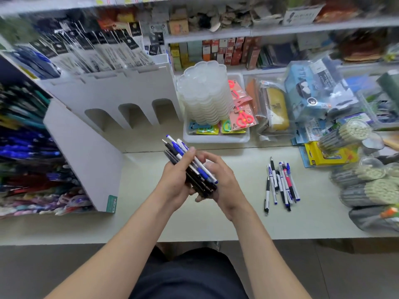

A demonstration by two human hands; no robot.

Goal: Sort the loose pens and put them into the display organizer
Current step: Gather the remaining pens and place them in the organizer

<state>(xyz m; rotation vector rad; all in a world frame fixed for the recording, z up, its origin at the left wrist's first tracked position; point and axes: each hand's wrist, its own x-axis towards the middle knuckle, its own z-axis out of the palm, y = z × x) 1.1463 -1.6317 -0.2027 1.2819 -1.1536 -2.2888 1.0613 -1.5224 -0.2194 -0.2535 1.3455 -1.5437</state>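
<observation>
Grip: left hand (175,181) and right hand (225,182) clasp a pen bundle (199,174) above the counter (306,225), loose pens (280,184) nearby.

Glossy plastic pens (282,184), matt white cardboard organizer (86,152), smooth matt counter (194,223), frosted translucent plastic trays (205,93)

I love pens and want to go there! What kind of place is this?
Probably a stationery shop: shelves of small boxes, a white display organizer packed with pens, and packaged scissors in a tray beside it.
</observation>
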